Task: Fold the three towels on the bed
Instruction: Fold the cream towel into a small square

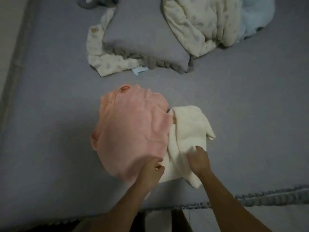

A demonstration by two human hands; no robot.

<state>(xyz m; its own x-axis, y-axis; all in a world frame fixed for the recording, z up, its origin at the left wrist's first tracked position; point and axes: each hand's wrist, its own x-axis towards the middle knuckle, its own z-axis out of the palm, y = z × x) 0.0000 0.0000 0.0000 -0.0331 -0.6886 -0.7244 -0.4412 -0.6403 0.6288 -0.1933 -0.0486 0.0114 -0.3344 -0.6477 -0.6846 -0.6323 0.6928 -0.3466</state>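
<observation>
A crumpled pink towel lies in a heap on the grey bed, near the front edge. Touching its right side is a rumpled cream towel. My left hand rests where the two towels meet, fingers curled at the near edge of the cloth. My right hand presses on the cream towel's lower part, fingers bent into the fabric. Whether either hand has a pinch of cloth is unclear. A third towel is not plainly distinguishable.
A grey pillow with a ruffled edge lies farther back, with a patterned white cloth wrapped around its left side. A cream quilt and a pale blue blanket are bunched at the back right. The bed's ruffled front edge runs near me.
</observation>
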